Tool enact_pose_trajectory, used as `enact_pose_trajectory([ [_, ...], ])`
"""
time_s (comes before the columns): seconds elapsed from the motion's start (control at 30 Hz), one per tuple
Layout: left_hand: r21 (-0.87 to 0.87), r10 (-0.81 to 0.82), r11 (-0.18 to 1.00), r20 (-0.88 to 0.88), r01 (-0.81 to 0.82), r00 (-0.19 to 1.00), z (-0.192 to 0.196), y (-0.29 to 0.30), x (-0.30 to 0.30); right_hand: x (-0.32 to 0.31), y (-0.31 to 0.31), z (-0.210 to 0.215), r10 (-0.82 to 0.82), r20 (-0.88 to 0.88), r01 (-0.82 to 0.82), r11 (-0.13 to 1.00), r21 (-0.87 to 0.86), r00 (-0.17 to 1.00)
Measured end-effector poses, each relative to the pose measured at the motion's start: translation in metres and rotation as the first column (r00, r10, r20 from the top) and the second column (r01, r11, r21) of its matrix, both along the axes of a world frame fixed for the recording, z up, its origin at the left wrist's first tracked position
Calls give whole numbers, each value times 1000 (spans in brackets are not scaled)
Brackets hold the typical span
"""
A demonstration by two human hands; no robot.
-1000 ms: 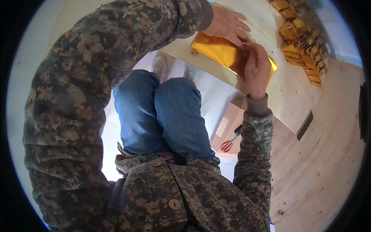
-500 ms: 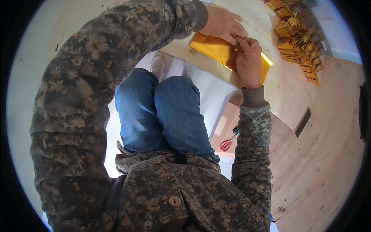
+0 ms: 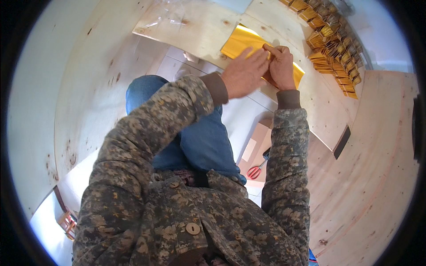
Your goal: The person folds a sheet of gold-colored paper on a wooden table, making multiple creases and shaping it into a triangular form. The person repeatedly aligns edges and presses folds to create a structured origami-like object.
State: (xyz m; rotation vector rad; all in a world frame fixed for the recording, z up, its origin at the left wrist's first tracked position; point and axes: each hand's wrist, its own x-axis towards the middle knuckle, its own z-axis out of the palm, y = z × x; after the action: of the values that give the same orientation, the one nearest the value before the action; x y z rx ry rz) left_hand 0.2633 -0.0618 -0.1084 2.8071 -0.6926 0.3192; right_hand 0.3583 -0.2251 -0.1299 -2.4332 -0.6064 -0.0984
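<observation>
A shiny gold sheet [image 3: 243,39], like foil paper, lies at a slant on the pale wooden board. My left hand [image 3: 244,74] is flat with its fingers stretched out, reaching over the sheet's near edge beside my right hand. My right hand [image 3: 282,66] rests on the sheet with bent fingers, thumb and forefinger drawn together. It seems to grip the sheet, though the contact is partly hidden. Both hands cover the middle of the sheet, and its corners show on either side.
Rows of tied gold paper bundles [image 3: 333,53] stand at the far right of the board [image 3: 199,40]. Clear plastic film [image 3: 171,17] lies at the far left. Red-handled scissors [image 3: 254,172] rest in a cardboard box [image 3: 256,144] below. A dark strip [image 3: 341,142] sits at the board's right corner.
My left hand has come back toward me from the sheet's far edge to its near edge, and its fingers have straightened. My right hand remains on the sheet. The view has shifted slightly.
</observation>
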Motion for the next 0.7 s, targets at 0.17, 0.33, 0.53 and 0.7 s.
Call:
enact_pose_trajectory([
  [0.17, -185, 29, 981, -139, -55, 990, -8, -38, -26, 6, -6, 1, 39, -103, -34, 998, 45, 994],
  [0.33, -239, 8, 970, -167, -48, 986, -18, -40, -30, -4, 0, -1, -4, 60, 3, 1000, 25, 998],
  [0.53, -192, 51, 978, -172, -84, 984, -24, -36, -36, -16, 6, -7, -43, 148, 36, 998, 53, 988],
  [0.7, -191, 197, 954, -182, -231, 963, -23, -20, -43, -14, 3, -8, 1, 244, -13, 999, 44, 970],
])
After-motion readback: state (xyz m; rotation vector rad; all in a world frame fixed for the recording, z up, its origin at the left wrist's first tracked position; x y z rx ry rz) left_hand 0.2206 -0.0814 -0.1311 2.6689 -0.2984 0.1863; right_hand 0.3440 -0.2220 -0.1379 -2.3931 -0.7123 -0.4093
